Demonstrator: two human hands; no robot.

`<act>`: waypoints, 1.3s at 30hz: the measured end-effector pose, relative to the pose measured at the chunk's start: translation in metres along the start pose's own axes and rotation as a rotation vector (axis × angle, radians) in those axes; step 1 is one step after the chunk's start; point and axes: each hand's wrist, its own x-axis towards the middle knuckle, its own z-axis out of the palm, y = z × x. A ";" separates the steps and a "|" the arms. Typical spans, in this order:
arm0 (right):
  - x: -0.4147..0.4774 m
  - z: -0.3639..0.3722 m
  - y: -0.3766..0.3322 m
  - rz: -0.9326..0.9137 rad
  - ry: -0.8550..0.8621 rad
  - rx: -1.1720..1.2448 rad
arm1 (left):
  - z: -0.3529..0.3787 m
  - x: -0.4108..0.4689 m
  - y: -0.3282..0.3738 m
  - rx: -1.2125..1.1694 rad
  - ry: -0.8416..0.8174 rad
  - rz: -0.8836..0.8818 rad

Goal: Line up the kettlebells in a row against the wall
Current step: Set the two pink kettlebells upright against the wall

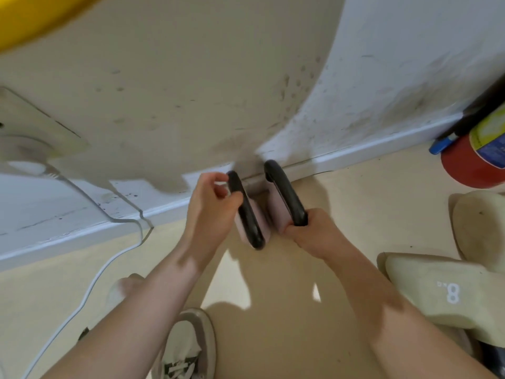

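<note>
Your left hand (211, 206) rests on the black handle of the left kettlebell (247, 214), with the thumb laid over the grip and the fingers curled loosely above it; the fingers are half open and do not wrap the handle. Your right hand (308, 231) is closed in a fist around the near end of the handle of the right kettlebell (285, 195). Both kettlebells have pale pink bodies and black handles. They stand side by side on the floor (273, 283), just beside each other, with a narrow gap between them. Their far ends point at the corner where two walls meet, close to the baseboard (341, 157); whether they touch it cannot be told. To your right, two cream-coloured kettlebells (437, 291) lie on the floor well apart from the pink pair, the nearer one marked with an 8. A red cylinder (475, 165) stands against the right wall (396, 64). A white cable (109, 266) runs across the floor on your left. Your shoe (188, 348) is at the lower edge. A yellow object (32, 17) fills the upper left corner, blurred.
</note>
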 end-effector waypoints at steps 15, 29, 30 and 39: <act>0.010 0.009 -0.044 -0.067 0.186 0.095 | 0.015 -0.004 -0.020 -0.335 -0.335 -0.277; 0.018 0.017 -0.043 -0.098 0.351 0.030 | 0.018 -0.004 -0.018 -0.400 -0.298 -0.293; 0.018 0.016 -0.043 -0.100 0.343 0.027 | 0.017 -0.005 -0.018 -0.407 -0.303 -0.298; 0.025 -0.004 -0.040 -0.149 0.243 -0.137 | 0.017 -0.003 -0.017 -0.391 -0.303 -0.319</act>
